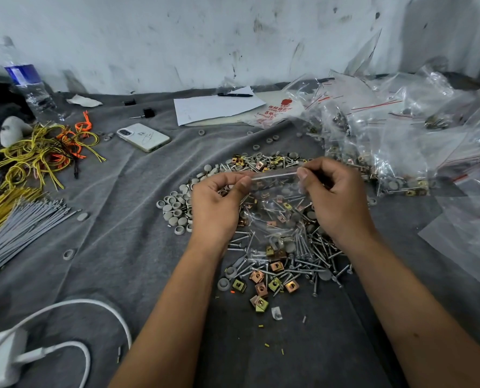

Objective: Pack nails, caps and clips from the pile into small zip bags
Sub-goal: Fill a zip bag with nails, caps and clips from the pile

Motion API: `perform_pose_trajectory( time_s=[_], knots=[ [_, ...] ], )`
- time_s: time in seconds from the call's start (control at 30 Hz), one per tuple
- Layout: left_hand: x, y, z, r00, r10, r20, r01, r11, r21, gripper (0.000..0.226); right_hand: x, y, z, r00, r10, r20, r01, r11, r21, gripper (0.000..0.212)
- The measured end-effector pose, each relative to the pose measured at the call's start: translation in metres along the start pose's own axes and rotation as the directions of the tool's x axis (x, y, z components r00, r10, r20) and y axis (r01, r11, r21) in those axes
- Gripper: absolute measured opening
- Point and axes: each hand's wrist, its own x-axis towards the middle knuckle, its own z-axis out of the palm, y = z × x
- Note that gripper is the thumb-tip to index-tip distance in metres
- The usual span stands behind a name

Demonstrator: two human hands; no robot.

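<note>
- A grey cloth (126,219) is spread under everything; whether a desk lies beneath cannot be told.
- Beyond the left hand, a phone (143,137) is laid face down, with a sheet of paper (216,106) and a pen (234,94) farther off, near the wall.
- Far to the left of the hands, yellow and orange cords (45,152) and grey ties (20,228) are spread, and a water bottle (30,85) is seen behind them.
- A heap of filled zip bags (395,141) is piled beyond the right hand.
- A white charger cable (73,309) is curled near the left forearm.
- The left hand (219,203) and the right hand (336,197) are raised side by side over the pile (283,256), backs toward the camera, fingers curled.
- The top strip of a small clear zip bag (275,197) is pinched at each end, one hand at each end.
- The bag is hung between the hands, just above the pile; a few nails, caps and clips are gathered at its bottom.
- The pile is partly hidden by both hands and the bag.
</note>
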Motion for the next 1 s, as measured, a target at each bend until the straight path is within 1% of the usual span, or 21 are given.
perform_pose_trajectory(
  time_s=[0.1,0.17,0.27,0.33,0.37,0.43,0.5,0.57,0.63,0.7,0.73,0.8,0.9,1.0],
  knots=[
    [-0.001,-0.001,-0.001,0.999,0.005,0.035,-0.005,1.000,-0.004,0.020,0.001,0.000,-0.001,0.998,0.009,0.054,-0.014,0.996,0.093,0.014],
    [-0.001,-0.001,-0.001,0.997,0.038,0.061,-0.037,0.999,-0.013,0.015,0.001,0.001,0.000,0.995,0.017,0.102,-0.026,0.996,0.085,0.010],
    [-0.003,-0.002,0.003,0.991,0.065,0.115,-0.058,0.996,-0.065,0.005,0.001,0.002,0.002,0.994,0.001,0.112,-0.008,0.998,0.066,0.012],
    [-0.005,-0.003,0.005,0.988,0.061,0.145,-0.051,0.996,-0.071,0.011,0.001,0.001,0.002,0.992,-0.012,0.128,0.001,0.996,0.087,0.010],
    [-0.006,-0.003,0.006,0.986,0.057,0.154,-0.048,0.997,-0.063,0.011,0.001,0.001,0.001,0.989,-0.022,0.143,0.010,0.996,0.087,0.008],
    [-0.007,-0.002,0.007,0.986,0.053,0.161,-0.044,0.997,-0.060,0.006,0.001,0.001,0.001,0.986,-0.035,0.166,0.021,0.996,0.084,0.004],
    [-0.007,-0.001,0.008,0.985,0.066,0.158,-0.054,0.995,-0.078,0.006,0.000,0.000,0.002,0.985,-0.019,0.169,0.002,0.995,0.101,0.001],
    [-0.007,-0.001,0.008,0.985,0.080,0.152,-0.068,0.994,-0.084,0.010,0.000,-0.001,0.004,0.985,0.010,0.171,-0.031,0.992,0.123,0.005],
    [-0.007,-0.002,0.008,0.984,0.091,0.155,-0.080,0.994,-0.073,0.011,-0.001,-0.002,0.004,0.984,0.010,0.176,-0.034,0.991,0.129,0.007],
    [-0.008,-0.003,0.009,0.979,0.096,0.178,-0.088,0.995,-0.053,0.005,-0.002,-0.003,0.003,0.985,-0.007,0.173,-0.013,0.993,0.117,0.009],
    [-0.008,-0.003,0.009,0.977,0.096,0.192,-0.088,0.995,-0.048,0.003,-0.002,-0.003,0.003,0.985,-0.007,0.172,-0.012,0.994,0.111,0.009],
    [-0.008,-0.004,0.009,0.974,0.088,0.211,-0.081,0.996,-0.041,0.007,-0.001,-0.002,0.002,0.984,0.005,0.180,-0.023,0.995,0.096,0.008],
    [-0.007,-0.006,0.009,0.975,0.087,0.207,-0.085,0.996,-0.021,0.010,-0.002,-0.002,0.003,0.976,0.012,0.219,-0.034,0.994,0.099,0.007],
    [-0.006,-0.006,0.008,0.977,0.104,0.185,-0.107,0.994,0.008,0.003,-0.002,-0.002,0.004,0.974,0.001,0.227,-0.024,0.995,0.101,0.008]
  ],
)
